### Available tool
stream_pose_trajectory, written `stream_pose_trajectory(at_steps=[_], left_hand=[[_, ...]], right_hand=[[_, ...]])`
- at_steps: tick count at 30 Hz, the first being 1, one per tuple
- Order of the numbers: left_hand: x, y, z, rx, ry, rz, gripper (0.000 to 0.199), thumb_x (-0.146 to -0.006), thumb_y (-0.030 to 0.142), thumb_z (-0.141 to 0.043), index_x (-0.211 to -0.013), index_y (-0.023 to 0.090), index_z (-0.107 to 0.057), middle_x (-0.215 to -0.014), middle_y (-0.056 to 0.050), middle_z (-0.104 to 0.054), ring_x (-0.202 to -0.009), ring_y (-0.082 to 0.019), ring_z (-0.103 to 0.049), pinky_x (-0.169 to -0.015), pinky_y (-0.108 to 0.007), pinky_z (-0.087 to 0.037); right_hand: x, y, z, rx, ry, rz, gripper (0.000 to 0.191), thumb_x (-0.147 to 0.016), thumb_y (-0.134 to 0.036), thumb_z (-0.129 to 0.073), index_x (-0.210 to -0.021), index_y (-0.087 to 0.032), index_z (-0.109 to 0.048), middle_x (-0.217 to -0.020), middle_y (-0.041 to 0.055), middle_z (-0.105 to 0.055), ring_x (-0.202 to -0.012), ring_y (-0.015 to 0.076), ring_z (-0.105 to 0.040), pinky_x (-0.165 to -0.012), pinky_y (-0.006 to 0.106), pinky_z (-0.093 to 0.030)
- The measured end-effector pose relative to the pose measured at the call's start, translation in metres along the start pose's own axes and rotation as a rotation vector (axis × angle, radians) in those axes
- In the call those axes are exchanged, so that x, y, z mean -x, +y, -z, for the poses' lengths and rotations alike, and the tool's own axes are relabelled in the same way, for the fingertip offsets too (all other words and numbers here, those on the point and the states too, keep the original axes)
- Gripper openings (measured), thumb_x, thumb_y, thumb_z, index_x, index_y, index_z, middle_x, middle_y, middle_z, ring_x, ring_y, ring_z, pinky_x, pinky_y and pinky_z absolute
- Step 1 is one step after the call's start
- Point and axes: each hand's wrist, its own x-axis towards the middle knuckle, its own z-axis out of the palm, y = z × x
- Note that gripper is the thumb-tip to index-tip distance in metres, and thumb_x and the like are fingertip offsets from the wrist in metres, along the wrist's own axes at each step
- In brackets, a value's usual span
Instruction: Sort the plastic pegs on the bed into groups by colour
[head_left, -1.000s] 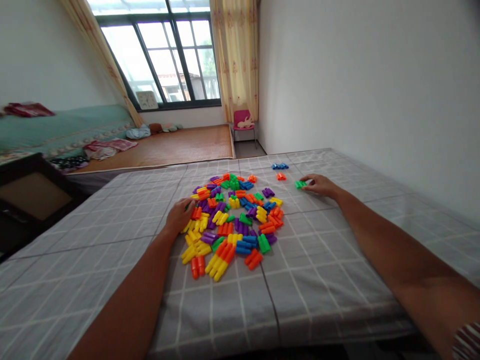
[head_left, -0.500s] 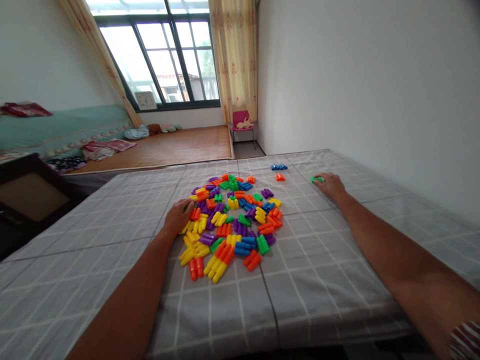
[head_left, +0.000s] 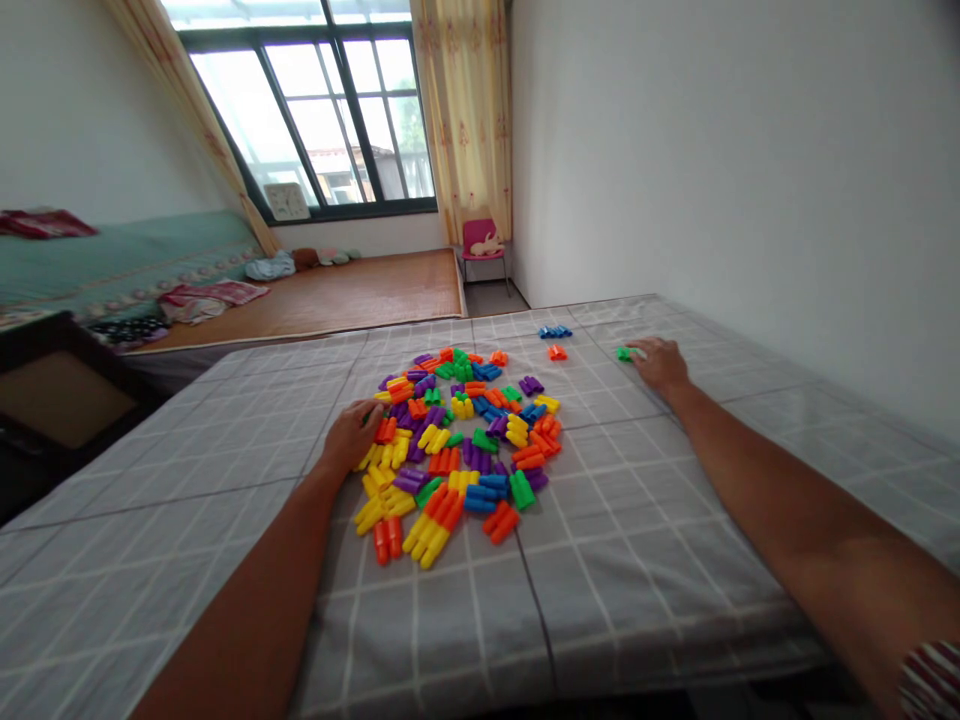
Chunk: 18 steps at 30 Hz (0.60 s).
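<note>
A heap of plastic building blocks (head_left: 442,462) shaped like joined tubes lies on the table, in orange, yellow, purple, blue and green. My left hand (head_left: 355,434) rests at the heap's left edge, its fingers curled round a green block that shows only as a small patch. Farther off to the right, my right hand (head_left: 660,364) lies low over the cloth with its fingers loosely apart. Just beyond those fingertips is a green block (head_left: 624,354). Left of it sit an orange block (head_left: 557,353) and a row of blue blocks (head_left: 555,332), separate from the heap.
A grey checked cloth (head_left: 637,520) covers the table. A white wall (head_left: 735,180) runs along the right. Behind stand a low bed platform (head_left: 360,290), a pink chair (head_left: 484,240) with a plush toy, and a window with curtains. A dark cabinet (head_left: 67,400) is at the left.
The right fingers have loosened from the green block, which now shows more fully at their tips. The left hand stays at the heap's edge; the view has shifted slightly.
</note>
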Motion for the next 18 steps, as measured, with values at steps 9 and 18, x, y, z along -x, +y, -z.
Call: stream_pose_trajectory(at_steps=[9,18], left_hand=[[0.0,0.002,0.002,-0.006,-0.006,0.021,0.042,-0.087,0.042,-0.035,-0.098,0.02,-0.07,-0.11,-0.008,-0.069,-0.106,-0.022,-0.061,-0.096,-0.032,-0.045],[0.001,0.002,0.002,-0.013,-0.009,0.021,0.044,-0.088,0.042,-0.034,-0.1,0.02,-0.07,-0.112,-0.009,-0.069,-0.108,-0.021,-0.06,-0.097,-0.031,-0.045]], right_hand=[[-0.001,-0.007,0.002,-0.042,-0.123,0.079,0.029,-0.083,-0.019,-0.051,-0.103,-0.018,-0.071,-0.115,0.0119,-0.069,-0.111,0.026,-0.059,-0.092,0.045,-0.041],[0.0,0.002,0.005,-0.144,-0.114,-0.001,0.032,-0.076,-0.01,-0.049,-0.1,-0.017,-0.071,-0.114,0.0105,-0.069,-0.11,0.024,-0.061,-0.098,0.041,-0.044]])
